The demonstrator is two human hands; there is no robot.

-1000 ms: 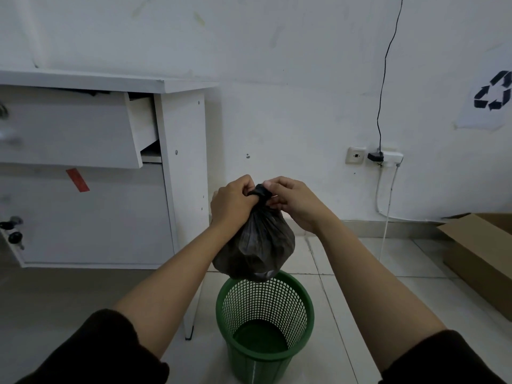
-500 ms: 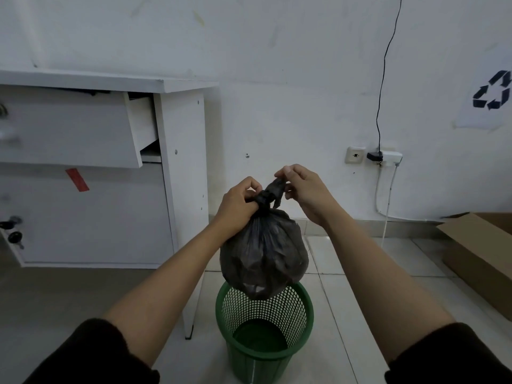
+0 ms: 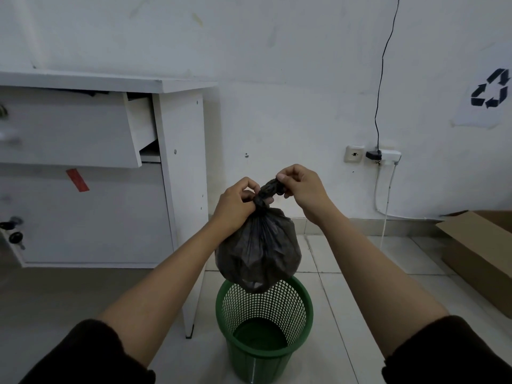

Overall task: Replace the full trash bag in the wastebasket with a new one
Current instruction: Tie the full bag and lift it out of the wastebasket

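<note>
A full dark trash bag [image 3: 257, 250] hangs in the air, its bottom just above the rim of a green mesh wastebasket [image 3: 264, 336] that stands on the tiled floor with no liner inside. My left hand [image 3: 235, 203] pinches the bag's gathered neck at the knot. My right hand [image 3: 300, 187] pinches the twisted free end of the bag, pulled up and to the right of the knot.
A white desk [image 3: 177, 162] with a half-open drawer [image 3: 74, 128] stands at the left, its side panel close to the basket. An open cardboard box [image 3: 482, 253] lies on the floor at right. A wall socket [image 3: 372, 155] with cables is on the wall behind.
The bag has dropped a little lower toward the basket. My right hand has drawn the twisted end out to the right while my left keeps pinching the neck.
</note>
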